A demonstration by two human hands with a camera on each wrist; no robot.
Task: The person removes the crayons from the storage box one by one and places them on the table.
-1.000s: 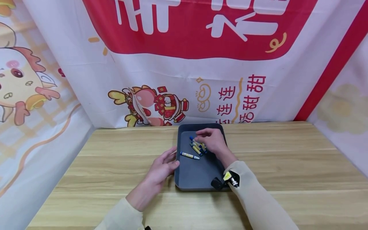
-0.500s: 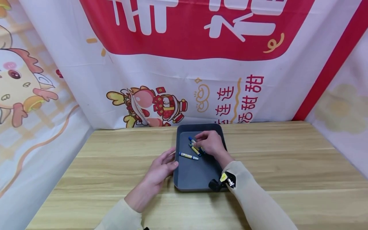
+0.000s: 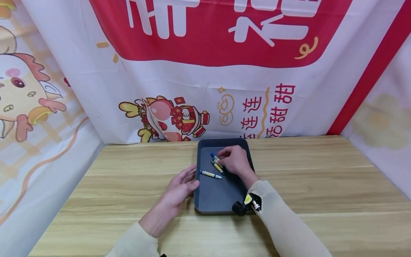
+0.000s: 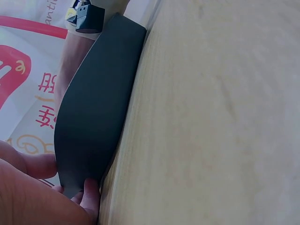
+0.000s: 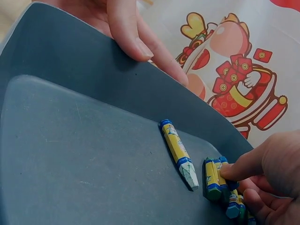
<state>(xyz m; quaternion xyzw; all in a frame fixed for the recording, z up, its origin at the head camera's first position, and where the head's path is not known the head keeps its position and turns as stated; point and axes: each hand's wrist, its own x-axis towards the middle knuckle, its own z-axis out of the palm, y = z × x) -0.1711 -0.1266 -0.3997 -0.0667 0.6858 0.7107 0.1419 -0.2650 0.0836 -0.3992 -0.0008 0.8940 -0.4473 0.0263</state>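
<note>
A dark grey tray stands on the table. My left hand grips its left wall, with the thumb over the rim and the other fingers outside, as the right wrist view shows. Inside the tray, my right hand holds a small bunch of crayons between thumb and curled fingers; the hand covers part of the bunch. They have yellow wrappers with blue bands. The thumb lies on a crayon with a dark green end. Apart from the bunch lies one white-tipped crayon, near the tray's left wall.
The wooden table extends on both sides of the tray. Behind it hangs a printed cloth in white and red, close to the tray's far end. A small black camera on the right wrist hangs over the tray's near right corner.
My right hand's fingers have drawn in over the crayons, and fewer of them show beside the hand. The left hand and the white-tipped crayon have stayed in place.
</note>
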